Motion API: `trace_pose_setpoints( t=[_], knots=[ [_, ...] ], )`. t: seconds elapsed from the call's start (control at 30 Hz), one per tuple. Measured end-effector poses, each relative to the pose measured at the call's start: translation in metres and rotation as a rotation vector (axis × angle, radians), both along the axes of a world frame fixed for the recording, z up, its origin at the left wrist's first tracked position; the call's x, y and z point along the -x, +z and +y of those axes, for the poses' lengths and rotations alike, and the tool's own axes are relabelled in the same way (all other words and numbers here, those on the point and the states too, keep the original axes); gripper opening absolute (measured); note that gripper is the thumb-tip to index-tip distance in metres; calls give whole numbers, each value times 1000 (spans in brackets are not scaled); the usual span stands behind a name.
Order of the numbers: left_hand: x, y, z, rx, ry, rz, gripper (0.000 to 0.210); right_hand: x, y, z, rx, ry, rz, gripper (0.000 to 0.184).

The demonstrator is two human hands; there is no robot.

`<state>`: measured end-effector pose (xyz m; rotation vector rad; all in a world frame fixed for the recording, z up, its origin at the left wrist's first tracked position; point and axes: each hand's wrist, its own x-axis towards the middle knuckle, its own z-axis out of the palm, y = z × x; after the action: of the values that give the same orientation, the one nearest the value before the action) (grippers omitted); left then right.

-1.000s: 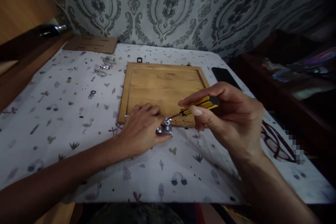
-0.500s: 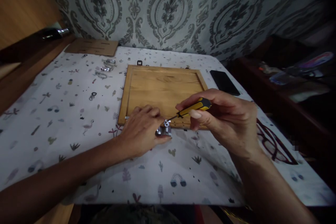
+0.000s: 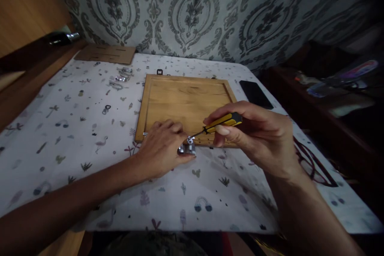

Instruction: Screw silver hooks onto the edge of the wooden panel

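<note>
A wooden panel with a raised frame lies flat on the table. At its near edge sits a small shiny metal latch, partly covered by fingers. My left hand presses on the panel's near edge, its thumb and fingers closed around the latch. Between the thumb and fingers of my right hand is a yellow and black screwdriver. The tip of its thin shaft meets the latch. A second bit of metal shows just left of my left hand, mostly hidden.
Several metal latches lie at the back left near a cardboard piece. A small metal part rests left of the panel. To the right are a black phone and eyeglasses. A patterned curtain hangs behind.
My right fingers have shifted slightly on the screwdriver handle. The screwdriver tip stays at the latch, and my left hand keeps its place.
</note>
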<state>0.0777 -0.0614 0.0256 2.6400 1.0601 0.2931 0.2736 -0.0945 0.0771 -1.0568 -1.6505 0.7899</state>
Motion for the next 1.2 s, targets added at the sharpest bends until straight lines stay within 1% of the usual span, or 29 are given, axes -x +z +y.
trace_pose_setpoints(
  t=[0.03,0.13,0.23,0.3,0.43,0.5,0.57,0.67,0.73,0.87,0.97,1.07,1.13,1.2],
  knots=[
    [0,0,0,1,-1,4,32,2,-1,0,-24,-21,1,10],
    [0,-1,0,-1,-2,9,34,8,-5,0,-82,-59,7,16],
    [0,-1,1,-7,0,-1,34,10,-7,2,-98,-77,13,17],
    [0,-1,1,-4,0,2,34,8,-5,3,-79,-60,0,16],
    [0,1,0,8,5,9,33,1,3,3,-24,31,-41,16],
    [0,1,0,7,8,8,33,-1,3,2,-7,53,-62,16],
    [0,1,1,6,6,9,34,-1,0,2,-35,19,-87,16],
    [0,-1,1,2,1,2,34,4,-7,2,-144,-102,-101,21],
    [0,-1,0,-7,4,-7,33,6,-10,3,-176,-149,-96,23],
    [0,-2,0,4,8,-6,35,4,-10,5,-107,-110,-59,21],
    [0,-2,0,16,4,-1,36,-2,-6,5,-32,-40,-11,20],
    [0,-1,0,14,5,-1,35,-6,-3,3,29,40,-7,23],
    [0,-1,0,16,10,-2,34,-5,-2,3,27,44,-13,17],
    [0,-1,0,20,11,-5,33,-2,-4,2,-20,-3,-16,12]
  ],
)
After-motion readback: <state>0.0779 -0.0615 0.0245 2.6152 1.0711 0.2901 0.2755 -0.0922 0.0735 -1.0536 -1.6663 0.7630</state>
